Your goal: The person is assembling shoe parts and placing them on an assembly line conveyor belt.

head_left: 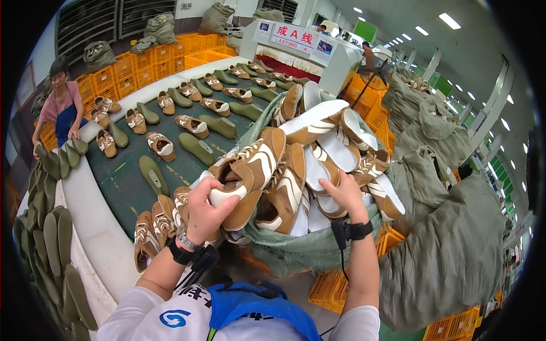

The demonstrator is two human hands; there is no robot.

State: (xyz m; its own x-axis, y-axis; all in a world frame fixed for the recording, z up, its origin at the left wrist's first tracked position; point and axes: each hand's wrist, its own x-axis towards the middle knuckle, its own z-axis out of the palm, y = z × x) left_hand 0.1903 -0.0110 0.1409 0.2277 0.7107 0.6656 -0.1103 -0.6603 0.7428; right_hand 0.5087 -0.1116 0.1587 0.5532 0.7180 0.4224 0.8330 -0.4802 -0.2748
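My left hand is closed around the heel of a brown shoe upper with white stripes, its thumb inside the collar. That upper is tilted over the left side of an open green woven sack. The sack is heaped with similar brown and white uppers, several with their white undersides showing. My right hand reaches into the heap, with its thumb and fingers about the edge of an upper with a white underside; its fingertips are partly hidden. Just left of my left hand, more brown uppers stand in a row.
A green conveyor belt carries brown uppers and olive shoe lasts. More lasts lie piled at the left edge, where a co-worker handles them. Large grey-green sacks and orange crates crowd the right side.
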